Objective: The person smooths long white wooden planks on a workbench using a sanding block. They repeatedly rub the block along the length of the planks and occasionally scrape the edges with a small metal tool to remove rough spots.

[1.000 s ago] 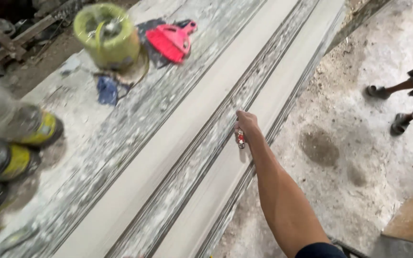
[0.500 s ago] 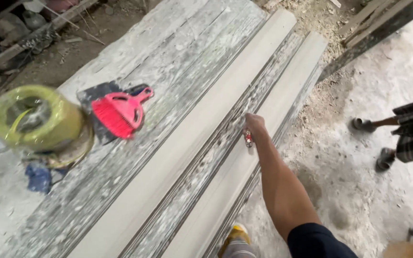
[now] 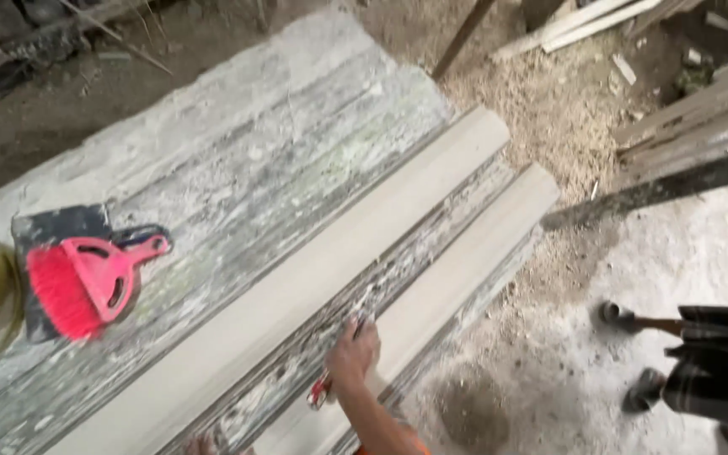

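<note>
Head view: right hand gripping scraper

This is a messy workshop, because long white moulded strips lie on a worn, paint-streaked bench, wood planks are stacked nearby, and sawdust and white dust cover the floor.
</note>
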